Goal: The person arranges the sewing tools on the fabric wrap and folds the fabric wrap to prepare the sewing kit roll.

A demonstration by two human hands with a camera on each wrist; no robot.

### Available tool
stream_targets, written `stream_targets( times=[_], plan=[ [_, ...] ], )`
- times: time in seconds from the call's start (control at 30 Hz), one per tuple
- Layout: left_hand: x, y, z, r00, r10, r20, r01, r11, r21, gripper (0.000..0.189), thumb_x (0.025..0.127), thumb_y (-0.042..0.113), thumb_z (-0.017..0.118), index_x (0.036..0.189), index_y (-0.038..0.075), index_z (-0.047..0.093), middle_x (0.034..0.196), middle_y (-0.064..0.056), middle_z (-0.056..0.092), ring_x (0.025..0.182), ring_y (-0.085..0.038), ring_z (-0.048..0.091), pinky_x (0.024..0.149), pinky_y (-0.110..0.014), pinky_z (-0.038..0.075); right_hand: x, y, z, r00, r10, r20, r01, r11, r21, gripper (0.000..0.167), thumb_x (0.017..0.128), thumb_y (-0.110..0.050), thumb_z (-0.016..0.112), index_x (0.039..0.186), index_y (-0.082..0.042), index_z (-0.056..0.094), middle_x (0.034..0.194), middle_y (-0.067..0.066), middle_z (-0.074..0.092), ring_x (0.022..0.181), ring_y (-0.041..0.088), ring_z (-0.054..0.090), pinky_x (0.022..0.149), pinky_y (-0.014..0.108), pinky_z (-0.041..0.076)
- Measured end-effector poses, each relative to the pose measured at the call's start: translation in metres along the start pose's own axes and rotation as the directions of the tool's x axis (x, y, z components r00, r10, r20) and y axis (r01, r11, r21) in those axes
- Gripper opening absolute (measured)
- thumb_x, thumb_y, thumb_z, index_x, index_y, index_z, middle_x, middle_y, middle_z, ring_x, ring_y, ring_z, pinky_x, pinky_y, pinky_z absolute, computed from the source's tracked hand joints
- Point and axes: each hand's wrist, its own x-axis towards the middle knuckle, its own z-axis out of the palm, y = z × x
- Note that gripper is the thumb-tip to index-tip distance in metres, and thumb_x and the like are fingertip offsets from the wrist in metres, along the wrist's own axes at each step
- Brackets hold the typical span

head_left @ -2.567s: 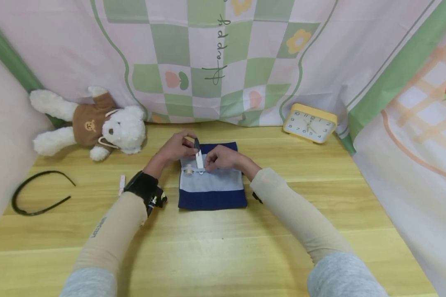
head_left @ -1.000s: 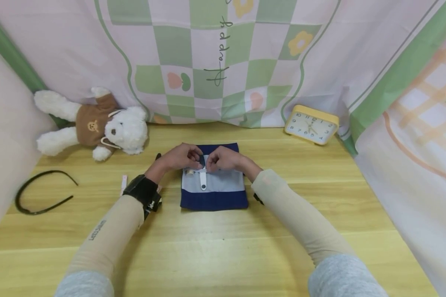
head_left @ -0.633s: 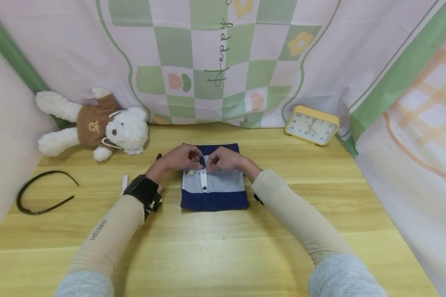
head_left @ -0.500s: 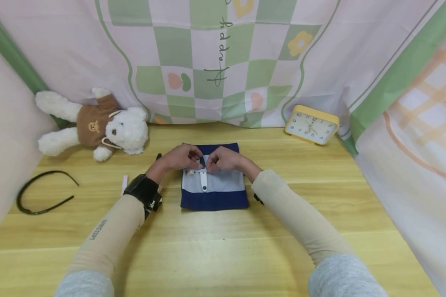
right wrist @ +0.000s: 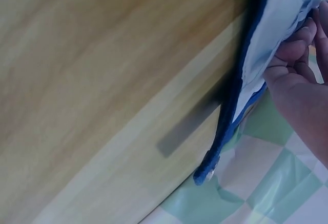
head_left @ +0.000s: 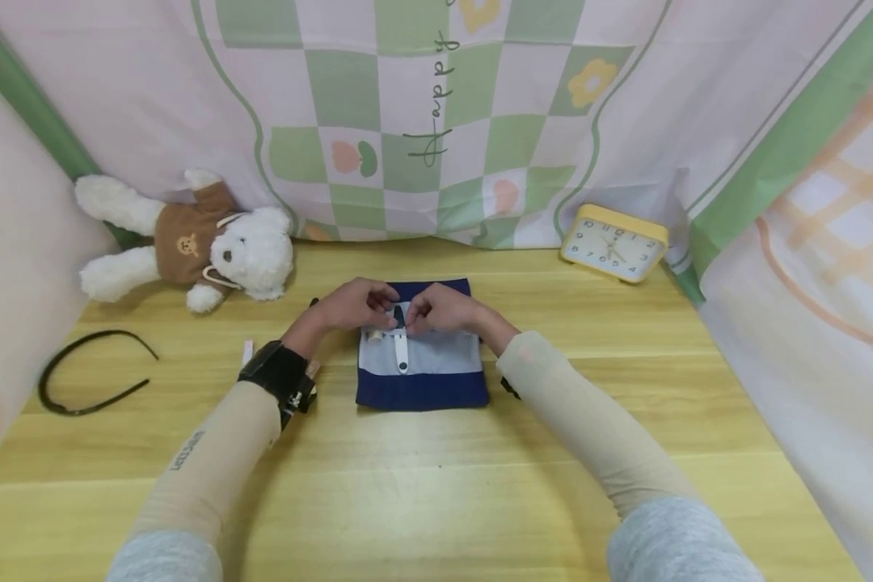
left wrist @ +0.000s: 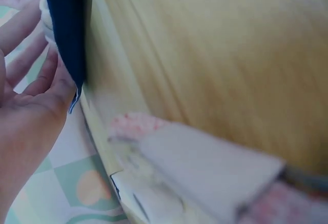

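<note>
A navy cloth pouch (head_left: 422,391) with a light-grey pocket panel (head_left: 444,352) lies flat on the table. A slim white-and-black tool (head_left: 402,352), resembling thread snips, overlaps the pocket's front, its dark-dotted white end toward me. My left hand (head_left: 356,305) is at the tool's dark upper part, thumb and forefinger pinching it. The right hand (head_left: 447,309) pinches the pocket's upper edge just beside it; the right wrist view shows those fingers (right wrist: 297,49) gathered on the grey cloth. A small pale spool (head_left: 375,335) sits by the pocket edge, partly covered by the left hand.
Left of the pouch lies a small pink-and-white strip (head_left: 248,352). Farther left are a black headband (head_left: 80,411) and a white plush bear (head_left: 258,250) in brown clothing. A yellow clock (head_left: 614,245) stands back right, before a patterned curtain (head_left: 422,178).
The tool first stood upright at the pocket edge in the left hand; its white end then swung down over the pocket front. Over the last half second both hands barely moved.
</note>
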Motion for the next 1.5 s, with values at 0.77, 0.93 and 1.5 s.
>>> stream_targets(
  times=[0.77,0.93,1.5],
  plan=[
    [-0.047,-0.017,-0.038,0.980,-0.019,-0.196,0.003,0.997,-0.081,0.044,0.097,0.016,0.070,0.135,-0.003,0.059,0.128,-0.024,0.060,0.117,-0.037,0.057,0.094,-0.049,0.049,-0.022,0.013,-0.016,0.998,-0.047,-0.043,0.046,0.999,-0.019,0.009,0.095,-0.013,0.073,0.100,-0.005,0.076,0.095,0.005,0.070,0.078,0.017,0.053,0.070,0.029,0.045],
    [-0.057,-0.022,-0.044,0.970,-0.055,-0.237,0.045,0.998,-0.047,0.045,0.099,0.017,0.068,0.138,-0.003,0.057,0.131,-0.024,0.059,0.120,-0.038,0.056,0.096,-0.050,0.049,-0.024,0.018,-0.017,0.998,-0.048,-0.031,0.048,0.999,-0.010,0.009,0.095,-0.013,0.073,0.100,-0.006,0.076,0.096,0.005,0.070,0.078,0.017,0.052,0.070,0.030,0.044],
    [-0.075,-0.044,-0.058,0.930,-0.178,-0.322,0.156,0.983,-0.093,0.045,0.099,0.018,0.068,0.136,-0.004,0.056,0.125,-0.024,0.059,0.116,-0.036,0.055,0.096,-0.046,0.046,-0.023,0.025,-0.016,1.000,-0.022,-0.005,0.022,1.000,-0.010,0.013,0.092,-0.009,0.077,0.104,-0.004,0.077,0.097,0.005,0.072,0.085,0.017,0.060,0.074,0.029,0.049]
  ],
)
